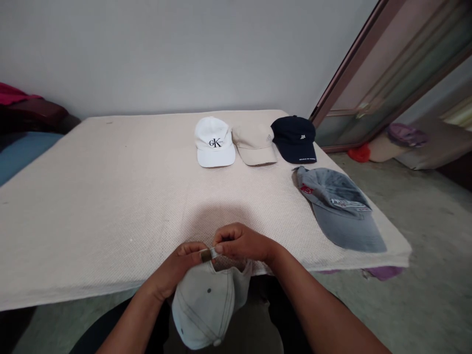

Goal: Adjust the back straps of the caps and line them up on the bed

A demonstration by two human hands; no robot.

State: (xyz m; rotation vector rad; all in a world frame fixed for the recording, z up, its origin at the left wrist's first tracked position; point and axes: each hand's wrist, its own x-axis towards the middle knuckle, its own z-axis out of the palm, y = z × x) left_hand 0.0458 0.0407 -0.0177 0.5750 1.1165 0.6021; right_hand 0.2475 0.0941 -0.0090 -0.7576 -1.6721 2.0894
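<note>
A pale grey baseball cap (204,302) hangs over my lap at the table's front edge, its back opening facing the table. My left hand (183,265) is closed on the cap's back strap beside a brownish buckle (205,255). Pinched at the other side of that buckle, the light strap end (214,252) is in the fingers of my right hand (241,241). Farther back stand a white cap (214,140) with black letters, a beige cap (254,142) and a navy cap (294,138) in a row. A larger grey-blue cap (337,204) lies at the right edge.
A cream textured cloth (110,196) covers the table, which meets a plain wall (165,54) at the back. Blue and dark red items (37,115) sit beyond the left edge. Right of the table are a concrete floor (435,236) and a framed door (368,73).
</note>
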